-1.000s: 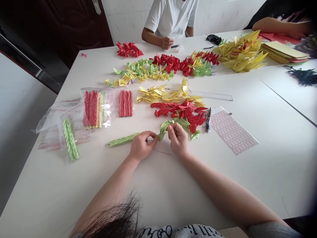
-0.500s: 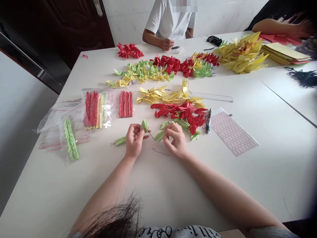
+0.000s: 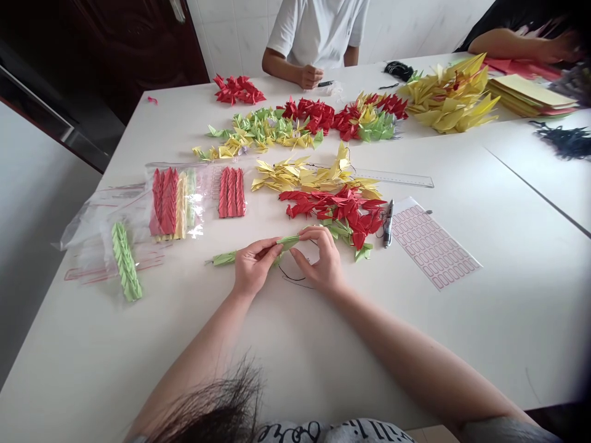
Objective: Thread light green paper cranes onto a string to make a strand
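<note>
Between my hands is a folded green paper crane point(image 3: 289, 242). My left hand point(image 3: 253, 266) pinches its left end between thumb and fingers. The curled fingers of my right hand point(image 3: 324, 258) grip its right end; the thumb sits lower. A thin dark string point(image 3: 287, 275) loops below the crane on the table. Left of my left hand lies a flattened green paper strand point(image 3: 224, 258), partly hidden by that hand. Just beyond my right hand are loose green cranes point(image 3: 340, 231) and a pile of red cranes point(image 3: 353, 212).
Yellow cranes point(image 3: 295, 176) and a clear ruler point(image 3: 397, 177) lie farther back. To the right are a pen point(image 3: 388, 226) and a label sheet point(image 3: 434, 246). Plastic bags point(image 3: 104, 212) with folded strands lie left. Two people sit across the table point(image 3: 295, 344).
The green paper crane has gone from upright in my left hand to lying level between both hands. My right hand has opened its fist and come to the crane's right end.
</note>
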`<state>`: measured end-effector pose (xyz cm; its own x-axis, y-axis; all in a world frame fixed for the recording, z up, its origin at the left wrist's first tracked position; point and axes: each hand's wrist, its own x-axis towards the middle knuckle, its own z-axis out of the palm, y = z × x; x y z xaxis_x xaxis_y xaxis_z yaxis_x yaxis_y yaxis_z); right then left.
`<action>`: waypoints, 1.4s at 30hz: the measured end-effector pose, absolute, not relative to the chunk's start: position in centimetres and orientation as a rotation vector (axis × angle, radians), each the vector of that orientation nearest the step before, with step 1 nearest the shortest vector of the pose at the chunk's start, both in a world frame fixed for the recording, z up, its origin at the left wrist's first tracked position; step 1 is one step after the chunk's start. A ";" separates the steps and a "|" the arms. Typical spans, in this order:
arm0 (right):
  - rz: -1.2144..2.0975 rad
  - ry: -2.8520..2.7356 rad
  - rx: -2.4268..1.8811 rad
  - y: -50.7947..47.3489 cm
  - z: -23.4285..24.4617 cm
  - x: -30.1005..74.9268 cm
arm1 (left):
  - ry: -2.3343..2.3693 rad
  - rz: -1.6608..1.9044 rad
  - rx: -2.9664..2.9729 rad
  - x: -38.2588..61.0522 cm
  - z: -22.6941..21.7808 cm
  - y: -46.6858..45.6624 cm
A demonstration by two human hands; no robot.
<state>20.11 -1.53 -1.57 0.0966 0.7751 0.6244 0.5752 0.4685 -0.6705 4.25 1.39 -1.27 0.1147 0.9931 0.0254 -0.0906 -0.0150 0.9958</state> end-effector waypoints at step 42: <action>0.346 -1.600 -1.217 -1.6 -1.5 20.0 | 0.975 1.106 1.269 4.3 -1.2 1.5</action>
<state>19.96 -1.56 -1.52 0.0647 0.8309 0.5527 0.5285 0.4413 -0.7252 4.29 1.46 -1.21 0.2151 0.9758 0.0403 -0.0823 -0.0231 0.9963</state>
